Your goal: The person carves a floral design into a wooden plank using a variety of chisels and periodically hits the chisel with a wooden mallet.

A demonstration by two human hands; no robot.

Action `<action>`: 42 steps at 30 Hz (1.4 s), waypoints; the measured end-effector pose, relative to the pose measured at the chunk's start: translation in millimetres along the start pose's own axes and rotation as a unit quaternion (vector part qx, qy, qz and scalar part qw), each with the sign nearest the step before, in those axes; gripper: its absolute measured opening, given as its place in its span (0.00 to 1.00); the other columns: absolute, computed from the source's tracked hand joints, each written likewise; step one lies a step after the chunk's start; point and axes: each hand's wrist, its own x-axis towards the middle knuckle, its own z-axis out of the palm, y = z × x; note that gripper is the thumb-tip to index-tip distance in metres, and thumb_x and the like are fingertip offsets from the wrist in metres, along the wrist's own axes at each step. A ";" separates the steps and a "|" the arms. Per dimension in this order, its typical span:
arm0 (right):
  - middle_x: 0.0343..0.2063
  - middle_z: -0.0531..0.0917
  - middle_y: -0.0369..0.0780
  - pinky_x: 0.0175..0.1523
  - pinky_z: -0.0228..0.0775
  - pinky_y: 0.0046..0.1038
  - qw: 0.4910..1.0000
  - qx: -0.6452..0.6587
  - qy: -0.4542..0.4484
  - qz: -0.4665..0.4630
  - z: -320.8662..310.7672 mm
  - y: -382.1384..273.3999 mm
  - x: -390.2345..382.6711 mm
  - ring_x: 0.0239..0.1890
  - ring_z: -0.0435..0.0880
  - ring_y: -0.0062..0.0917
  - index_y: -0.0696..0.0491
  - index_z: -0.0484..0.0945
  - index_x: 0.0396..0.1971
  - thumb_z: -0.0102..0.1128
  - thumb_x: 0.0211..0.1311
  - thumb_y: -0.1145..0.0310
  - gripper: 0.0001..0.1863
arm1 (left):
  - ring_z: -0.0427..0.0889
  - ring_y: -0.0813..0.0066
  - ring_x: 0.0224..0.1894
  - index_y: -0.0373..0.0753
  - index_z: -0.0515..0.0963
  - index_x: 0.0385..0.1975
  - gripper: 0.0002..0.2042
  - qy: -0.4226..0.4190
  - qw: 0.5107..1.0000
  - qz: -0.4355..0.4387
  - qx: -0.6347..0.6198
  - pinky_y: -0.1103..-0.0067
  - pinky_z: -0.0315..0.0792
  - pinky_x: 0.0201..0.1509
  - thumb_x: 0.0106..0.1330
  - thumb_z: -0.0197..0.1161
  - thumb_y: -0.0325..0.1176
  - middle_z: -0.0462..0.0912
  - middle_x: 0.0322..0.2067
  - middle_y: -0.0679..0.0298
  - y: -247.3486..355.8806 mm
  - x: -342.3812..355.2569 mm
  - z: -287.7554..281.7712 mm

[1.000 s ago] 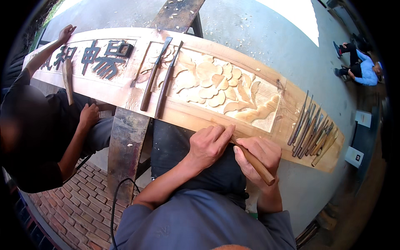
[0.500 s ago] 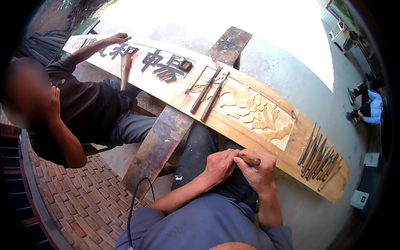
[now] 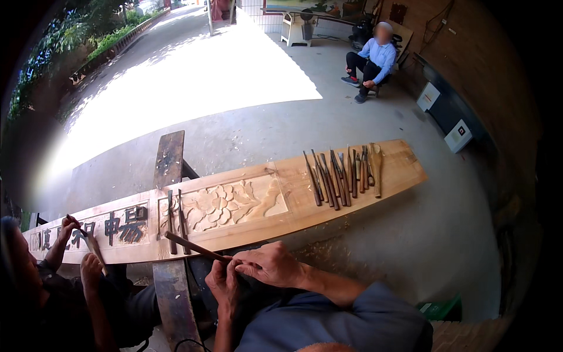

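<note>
My left hand [image 3: 223, 286] is closed around the lower part of a long brown wooden tool handle [image 3: 193, 245]. The handle slants up to the left over the near edge of a carved board [image 3: 346, 214]. My right hand [image 3: 271, 262] has its fingers closed at the tool's lower end, against the left hand. The fingers cover that end, so its tip is hidden. Two chisels [image 3: 183, 226] lie side by side on the board beyond the handle, next to a flower relief [image 3: 226, 202]. Dark carved characters [image 3: 126, 224] fill the board's left part.
Several carving tools [image 3: 337, 182] lie in a row on the board's right part. At the left, a co-worker's hands [image 3: 91, 270] are at the board by a wooden mallet [image 3: 94, 249]. A bench [image 3: 176, 299] supports the board. Another person [image 3: 378, 58] sits at the back right.
The view has swung toward the right and the yard. The handle in my hands now points left. The co-worker's raised hand has come down to the mallet.
</note>
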 end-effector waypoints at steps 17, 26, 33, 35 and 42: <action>0.27 0.91 0.43 0.34 0.82 0.40 0.937 -0.272 0.145 0.165 -102.4 90.4 -74.0 0.31 0.94 0.41 0.51 0.90 0.41 0.74 0.74 0.64 0.06 | 0.87 0.78 0.34 0.35 0.82 0.47 0.10 0.033 0.991 -0.053 -0.114 0.78 0.82 0.43 0.87 0.64 0.36 0.90 0.34 0.62 4.0 20.5 2.6; 0.44 0.95 0.45 0.56 0.84 0.45 0.756 -0.457 0.276 0.379 -288.4 257.8 -175.8 0.50 0.94 0.45 0.51 0.88 0.56 0.70 0.76 0.63 0.15 | 0.85 0.79 0.32 0.36 0.80 0.47 0.10 0.030 0.981 -0.131 -0.141 0.79 0.81 0.39 0.88 0.63 0.37 0.89 0.34 0.62 -54.0 5.5 19.8; 0.50 0.95 0.44 0.61 0.83 0.45 0.694 -0.462 0.220 0.506 -305.0 305.8 -195.9 0.54 0.93 0.44 0.53 0.88 0.55 0.71 0.75 0.57 0.18 | 0.87 0.78 0.35 0.36 0.80 0.50 0.08 0.091 0.989 -0.111 -0.034 0.78 0.85 0.40 0.89 0.61 0.35 0.87 0.35 0.62 -135.3 -26.5 26.4; 0.48 0.95 0.46 0.61 0.82 0.46 0.684 -0.450 0.201 0.537 -310.5 297.2 -184.3 0.55 0.92 0.47 0.52 0.88 0.54 0.72 0.73 0.57 0.18 | 0.87 0.78 0.35 0.36 0.80 0.50 0.08 0.087 0.991 -0.103 0.002 0.78 0.85 0.41 0.89 0.61 0.35 0.87 0.34 0.62 -133.3 -23.9 29.5; 0.46 0.94 0.48 0.60 0.82 0.47 0.638 -0.511 0.088 0.569 -321.3 287.6 -150.1 0.55 0.91 0.47 0.53 0.89 0.47 0.77 0.65 0.54 0.19 | 0.86 0.79 0.34 0.35 0.79 0.48 0.08 0.064 0.989 -0.123 -0.047 0.79 0.83 0.42 0.88 0.62 0.33 0.87 0.34 0.64 -116.4 -5.3 37.1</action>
